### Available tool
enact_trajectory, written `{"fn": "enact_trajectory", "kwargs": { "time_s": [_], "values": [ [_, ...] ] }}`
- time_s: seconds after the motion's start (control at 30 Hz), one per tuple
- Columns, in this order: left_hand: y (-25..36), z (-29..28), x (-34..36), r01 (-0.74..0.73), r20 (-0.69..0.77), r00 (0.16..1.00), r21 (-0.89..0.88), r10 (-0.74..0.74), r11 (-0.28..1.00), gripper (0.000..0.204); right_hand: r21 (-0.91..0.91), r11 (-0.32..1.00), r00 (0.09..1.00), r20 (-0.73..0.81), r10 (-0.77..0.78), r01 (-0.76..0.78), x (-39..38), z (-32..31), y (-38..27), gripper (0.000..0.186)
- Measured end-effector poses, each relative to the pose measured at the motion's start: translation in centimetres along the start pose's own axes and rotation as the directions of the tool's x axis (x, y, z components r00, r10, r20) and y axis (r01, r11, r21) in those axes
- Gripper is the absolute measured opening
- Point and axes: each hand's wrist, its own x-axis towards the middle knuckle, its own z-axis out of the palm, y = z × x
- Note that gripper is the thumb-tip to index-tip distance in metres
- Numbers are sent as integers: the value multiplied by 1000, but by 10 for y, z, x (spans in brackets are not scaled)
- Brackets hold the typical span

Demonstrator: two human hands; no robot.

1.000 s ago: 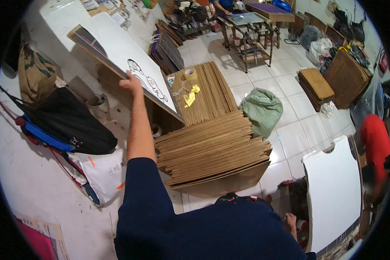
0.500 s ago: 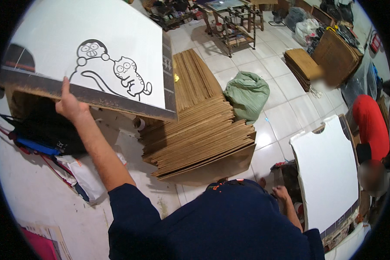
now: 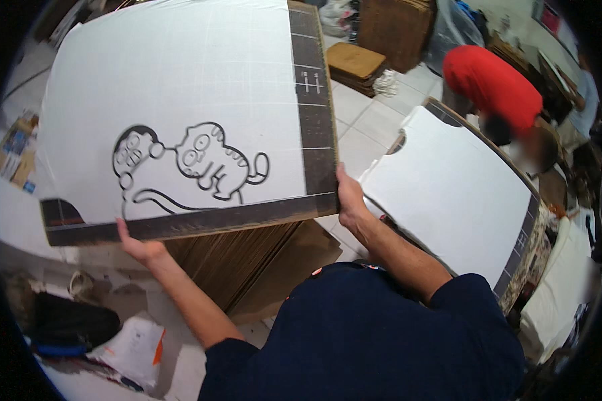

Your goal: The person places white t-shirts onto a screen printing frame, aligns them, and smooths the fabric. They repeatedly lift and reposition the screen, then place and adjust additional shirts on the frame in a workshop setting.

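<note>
torso: dark blue long-sleeve top (image 3: 381, 334), both forearms coming up from the lower edge.
left hand (image 3: 140, 246): clenched on the lower edge of the printed sheet (image 3: 180, 113), thumb over the dark border, fingers hidden behind.
right hand (image 3: 350, 200): grasping the same sheet at its lower right corner, fingers behind the board, thumb on the edge.
printed sheet: big flat white board held up in front of the chest, tilted, black cartoon outline near the middle, dark margin strip along the bottom and right side. Off every surface, carried only by the two hands.
under the sheet: stack of brown cardboard sheets (image 3: 247, 267), mostly hidden by the board.
lower left floor: black bag (image 3: 73, 324), white plastic bag (image 3: 130, 347).
right: second white printed board (image 3: 448, 194), flat, apart from the held one.
far: person in red top (image 3: 491, 83) bent over; brown boxes (image 3: 354, 60) beyond.
step (judgement): mid-carry of a lifted sheet, two-handed.
next move (judgement): keep both edges level, board flexes; needs a clear landing spot before either hand lets go.
</note>
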Motion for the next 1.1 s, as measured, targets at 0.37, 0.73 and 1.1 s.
{"fn": "enact_trajectory", "kwargs": {
  "time_s": [0.37,0.73,1.1],
  "values": [
    [-36,-163,39,541,327,792,19,-516,841,92,-474,764,710,-338,-618,438,-51,-135,-265,57],
    [-141,-95,-28,628,171,723,241,-670,740,76,-387,29,45,31,-999,922,-179,-65,-393,35],
    [-202,-72,-190,594,413,126,696,-902,402,75,-245,745,521,-581,-625,620,-100,-28,-23,58]
  ]
}}
